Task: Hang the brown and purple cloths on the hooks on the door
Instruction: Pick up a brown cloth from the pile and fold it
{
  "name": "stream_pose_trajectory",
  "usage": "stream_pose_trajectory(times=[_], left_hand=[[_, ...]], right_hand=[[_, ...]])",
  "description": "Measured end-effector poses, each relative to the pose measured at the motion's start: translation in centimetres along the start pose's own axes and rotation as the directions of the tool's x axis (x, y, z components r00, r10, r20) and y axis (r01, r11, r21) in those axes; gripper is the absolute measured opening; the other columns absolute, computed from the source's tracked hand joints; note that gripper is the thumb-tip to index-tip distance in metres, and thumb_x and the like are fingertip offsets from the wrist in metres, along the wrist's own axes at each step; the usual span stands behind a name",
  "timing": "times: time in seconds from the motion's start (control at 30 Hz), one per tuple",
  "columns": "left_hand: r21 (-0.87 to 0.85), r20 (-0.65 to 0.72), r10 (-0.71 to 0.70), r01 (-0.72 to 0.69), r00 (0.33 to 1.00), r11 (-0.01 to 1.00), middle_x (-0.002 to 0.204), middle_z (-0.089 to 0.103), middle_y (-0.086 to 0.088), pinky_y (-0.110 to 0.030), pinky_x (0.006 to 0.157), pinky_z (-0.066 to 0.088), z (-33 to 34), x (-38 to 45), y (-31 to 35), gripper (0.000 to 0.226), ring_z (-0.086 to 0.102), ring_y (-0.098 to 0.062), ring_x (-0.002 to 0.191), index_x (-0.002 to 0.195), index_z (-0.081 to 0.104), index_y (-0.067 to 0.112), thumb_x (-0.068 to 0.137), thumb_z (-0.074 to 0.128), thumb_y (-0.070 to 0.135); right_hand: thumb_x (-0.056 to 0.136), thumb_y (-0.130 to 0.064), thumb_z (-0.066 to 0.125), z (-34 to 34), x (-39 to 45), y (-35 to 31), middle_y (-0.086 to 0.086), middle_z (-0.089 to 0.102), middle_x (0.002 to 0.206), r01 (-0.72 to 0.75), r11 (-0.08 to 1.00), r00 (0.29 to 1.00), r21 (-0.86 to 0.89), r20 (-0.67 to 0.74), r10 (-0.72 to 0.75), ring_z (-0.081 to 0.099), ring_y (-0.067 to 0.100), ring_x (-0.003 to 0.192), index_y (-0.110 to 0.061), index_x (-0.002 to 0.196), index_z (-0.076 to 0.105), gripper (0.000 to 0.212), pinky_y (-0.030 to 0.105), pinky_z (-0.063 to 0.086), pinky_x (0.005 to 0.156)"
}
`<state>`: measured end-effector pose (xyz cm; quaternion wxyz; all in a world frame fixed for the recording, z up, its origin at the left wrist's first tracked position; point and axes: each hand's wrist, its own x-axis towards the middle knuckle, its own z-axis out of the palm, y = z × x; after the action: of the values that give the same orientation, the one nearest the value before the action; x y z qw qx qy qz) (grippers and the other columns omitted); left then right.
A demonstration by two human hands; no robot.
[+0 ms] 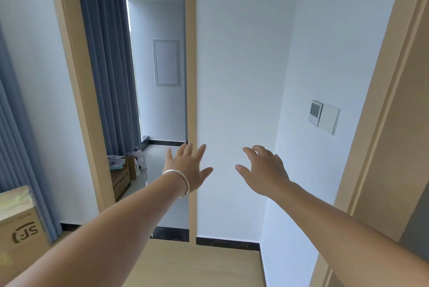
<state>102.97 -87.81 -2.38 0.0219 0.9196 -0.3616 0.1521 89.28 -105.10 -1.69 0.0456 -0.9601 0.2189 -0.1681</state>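
Observation:
Both my arms reach forward at waist height, towards a white wall. My left hand (186, 167), with a silver bangle on its wrist, has its fingers spread and holds nothing. My right hand (263, 171) is beside it, fingers loosely spread, also empty. No brown or purple cloth is in view, and no hooks are in view. A wooden door frame (380, 110) runs down the right edge; the door's face is out of view.
An open doorway with a wooden frame (191, 77) leads to a room with blue curtains (106, 66), a cardboard box (120, 182) and a detergent bottle (139, 159). A thermostat and switch (323, 116) are on the right wall. A cardboard box (19, 228) stands at the left.

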Motion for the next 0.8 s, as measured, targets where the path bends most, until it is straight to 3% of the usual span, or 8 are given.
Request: stream_pose_trajectory(times=[0.27,0.53,0.8], left_hand=[[-0.004,-0.033,-0.032,0.032,0.999,0.999,0.159,0.009,-0.004,-0.055,0.115,0.005,5.1,12.3,-4.3,0.069,0.003,-0.021,0.147,0.151,-0.001,0.032,0.094,0.023,0.063],[-0.07,-0.058,-0.209,0.205,0.976,0.976,0.161,0.008,-0.003,-0.055,0.115,0.007,8.9,23.9,-14.8,0.07,0.004,-0.022,0.148,0.152,-0.001,0.033,0.094,0.022,0.065],[0.003,-0.047,-0.441,0.441,0.896,0.897,0.16,0.013,-0.002,-0.056,0.116,0.009,12.5,24.1,-27.4,0.069,0.007,-0.025,0.147,0.151,0.002,0.036,0.092,0.02,0.067]], right_hand=[[0.097,-0.056,0.034,5.2,14.1,-0.1,0.002,0.02,0.157,0.043,0.999,0.999,-0.03,0.017,-0.043,0.019,0.02,0.143,-0.027,0.149,0.024,0.061,0.046,0.012,0.117],[0.097,-0.053,0.036,10.0,30.2,-7.5,0.003,0.023,0.156,0.227,0.973,0.973,-0.026,0.047,-0.226,0.022,0.02,0.142,-0.025,0.148,0.027,0.059,0.045,0.017,0.116],[0.096,-0.05,0.041,16.4,39.3,-18.3,0.002,0.033,0.149,0.447,0.893,0.893,0.049,0.03,-0.449,0.03,0.022,0.137,-0.024,0.144,0.033,0.056,0.042,0.026,0.11]])
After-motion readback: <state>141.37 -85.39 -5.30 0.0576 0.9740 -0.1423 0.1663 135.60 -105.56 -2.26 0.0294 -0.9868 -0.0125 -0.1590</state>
